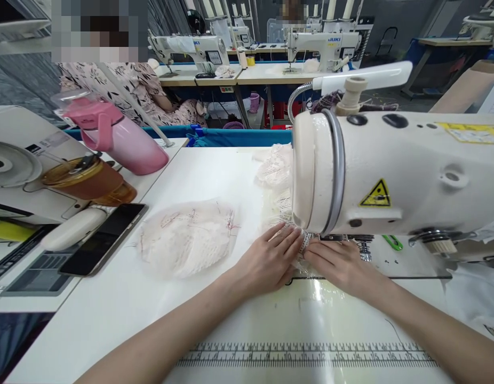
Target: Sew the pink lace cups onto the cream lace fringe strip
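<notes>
Sheer pale lace fabric [282, 200] runs under the head of a white sewing machine [391, 170]. My left hand [269, 258] lies on its near end, fingers stretched out flat beside the needle area. Close to it on the right, my right hand [341, 266] has its fingers pressed together at the fabric's edge, just below the machine head. The needle and the fingertips of my right hand are partly hidden. Another piece of pale lace [189, 237] with reddish thread marks lies on the white table [215, 176] to the left.
At left are a black phone [105, 240], an amber cup [90, 178] and a pink bottle [119, 136]. A printed ruler [311, 354] runs along the front. Green thread snips [392, 242] lie right of my hands. A seated person [122, 90] and more sewing machines [325, 48] are behind.
</notes>
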Demonstrator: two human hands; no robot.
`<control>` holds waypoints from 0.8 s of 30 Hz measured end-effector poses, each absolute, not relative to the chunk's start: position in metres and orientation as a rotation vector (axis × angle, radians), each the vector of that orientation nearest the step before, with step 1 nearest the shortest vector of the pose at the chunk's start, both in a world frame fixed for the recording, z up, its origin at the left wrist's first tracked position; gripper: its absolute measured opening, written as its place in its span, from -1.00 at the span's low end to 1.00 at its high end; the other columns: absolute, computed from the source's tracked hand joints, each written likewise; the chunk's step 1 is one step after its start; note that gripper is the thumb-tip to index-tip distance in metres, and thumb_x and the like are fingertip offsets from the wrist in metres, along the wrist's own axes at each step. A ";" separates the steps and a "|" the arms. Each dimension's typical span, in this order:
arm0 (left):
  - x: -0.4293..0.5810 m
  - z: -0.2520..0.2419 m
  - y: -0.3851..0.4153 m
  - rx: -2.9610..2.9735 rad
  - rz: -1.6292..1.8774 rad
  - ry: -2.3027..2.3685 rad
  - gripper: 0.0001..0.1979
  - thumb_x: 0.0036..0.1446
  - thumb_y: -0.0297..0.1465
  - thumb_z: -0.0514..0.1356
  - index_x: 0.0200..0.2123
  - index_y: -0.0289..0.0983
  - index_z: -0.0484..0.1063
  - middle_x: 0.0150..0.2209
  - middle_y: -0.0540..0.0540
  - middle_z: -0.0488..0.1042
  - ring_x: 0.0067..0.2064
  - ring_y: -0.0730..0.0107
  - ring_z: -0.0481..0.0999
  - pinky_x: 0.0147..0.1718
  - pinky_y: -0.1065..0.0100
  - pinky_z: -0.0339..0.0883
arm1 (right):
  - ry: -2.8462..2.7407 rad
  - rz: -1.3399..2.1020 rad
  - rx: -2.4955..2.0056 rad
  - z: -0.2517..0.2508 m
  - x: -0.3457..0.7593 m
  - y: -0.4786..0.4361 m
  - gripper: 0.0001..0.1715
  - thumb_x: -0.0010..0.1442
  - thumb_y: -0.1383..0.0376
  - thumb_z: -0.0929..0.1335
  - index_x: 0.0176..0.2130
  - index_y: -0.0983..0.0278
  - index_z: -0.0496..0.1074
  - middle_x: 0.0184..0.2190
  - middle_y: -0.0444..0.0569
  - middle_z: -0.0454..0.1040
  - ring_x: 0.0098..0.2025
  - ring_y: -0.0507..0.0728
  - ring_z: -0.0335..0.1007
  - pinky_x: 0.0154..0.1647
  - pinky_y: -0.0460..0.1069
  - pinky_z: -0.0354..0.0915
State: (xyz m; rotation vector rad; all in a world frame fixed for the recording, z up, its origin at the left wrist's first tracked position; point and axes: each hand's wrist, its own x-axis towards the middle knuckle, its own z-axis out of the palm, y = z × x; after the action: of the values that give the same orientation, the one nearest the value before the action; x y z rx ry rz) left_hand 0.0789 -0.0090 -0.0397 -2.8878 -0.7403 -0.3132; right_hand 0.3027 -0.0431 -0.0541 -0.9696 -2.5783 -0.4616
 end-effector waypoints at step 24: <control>0.088 -0.040 -0.020 -2.783 -0.345 -0.809 -0.62 0.32 -0.34 -0.04 0.11 -0.35 0.32 0.02 -0.22 0.48 0.11 0.11 0.43 0.18 0.05 0.12 | -2.502 -0.300 -1.075 -0.064 0.319 -0.044 -0.56 0.27 0.41 0.27 0.13 0.18 0.32 -0.02 -0.01 0.48 -0.04 0.10 0.43 -0.24 -0.05 0.44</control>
State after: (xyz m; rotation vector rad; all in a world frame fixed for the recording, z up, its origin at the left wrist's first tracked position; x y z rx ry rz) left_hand 0.0879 -0.0198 -0.0398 -2.7832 -0.8085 -0.3452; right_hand 0.3192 -0.0436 -0.0635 -1.0751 -2.5019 -0.3000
